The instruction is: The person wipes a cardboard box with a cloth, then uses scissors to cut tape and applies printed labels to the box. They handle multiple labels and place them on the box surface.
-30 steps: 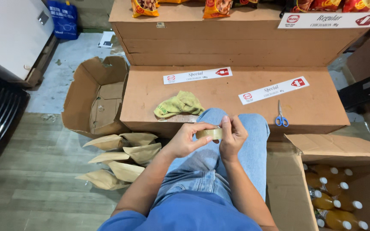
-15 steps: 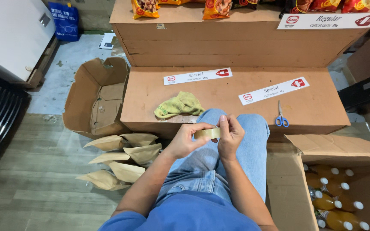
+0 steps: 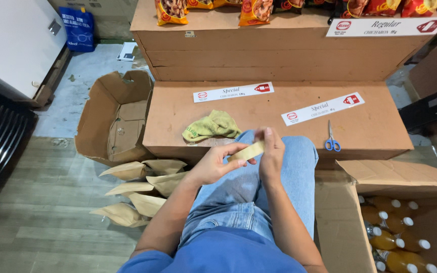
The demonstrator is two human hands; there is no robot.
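tape roll [image 3: 247, 151]: partly hidden by the fingers
snack bags [image 3: 171, 10]: tops cut off by the edge
bottles [image 3: 398, 242]: partly under the box flap [image 3: 400, 172]

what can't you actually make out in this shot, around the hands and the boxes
Head view only:
- Tape roll: mostly covered by the left hand and right hand; its loose end cannot be found.
- Snack bags: tops cut off by the upper edge.
- Bottles: partly hidden by the box flap and the lower edge.
- Open carton: inside too dim to tell.

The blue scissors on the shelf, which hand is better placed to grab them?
Probably the right hand: the scissors lie to its right on the brown shelf, nearer than the left hand. Both hands hold the tape roll.
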